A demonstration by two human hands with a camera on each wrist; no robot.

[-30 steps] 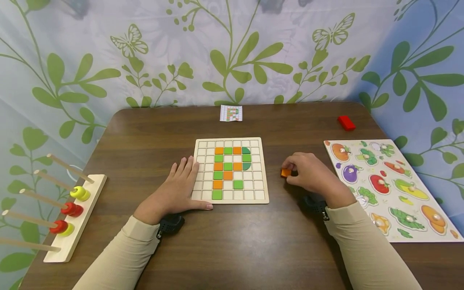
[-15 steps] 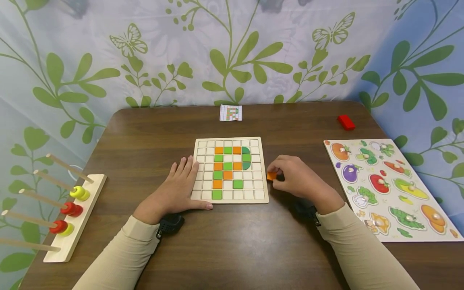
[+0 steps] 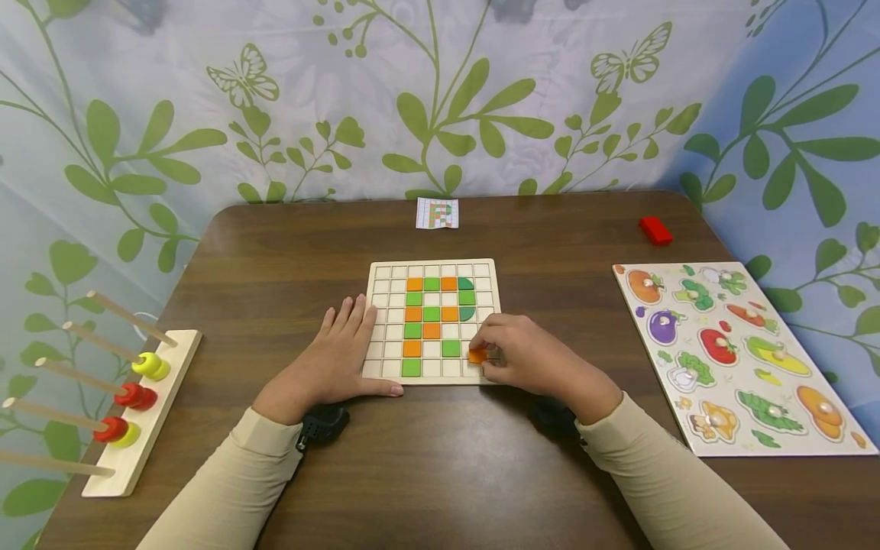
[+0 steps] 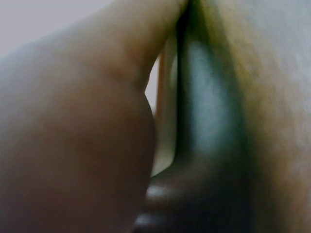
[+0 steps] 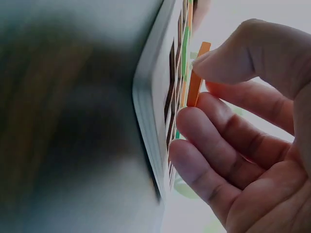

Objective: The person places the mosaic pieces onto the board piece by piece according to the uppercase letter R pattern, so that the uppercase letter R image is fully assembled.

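Observation:
A wooden grid board [image 3: 385,267] lies mid-table, with orange, green and dark green tiles set in its squares. My left hand [image 3: 330,359] lies flat with spread fingers at the board's left edge, thumb along the front corner. Over the board's lower right squares, my right hand [image 3: 529,355] pinches an orange square tile [image 3: 477,356] between thumb and fingers. The right wrist view shows that orange tile [image 5: 198,75] tilted, close above the board's surface. A lone green tile [image 3: 451,348] sits in the board just left of it. The left wrist view is blurred and mostly filled by the hand.
Behind the board lies a small pattern card [image 3: 437,214]. To the right is a vegetable peg puzzle [image 3: 742,359], with a red block [image 3: 656,231] beyond it. A wooden peg stand [image 3: 147,412] with red and yellow beads stands at the left.
My right hand has carried the orange tile leftward from the bare table beside the board to over its lower right squares. The left hand has stayed put.

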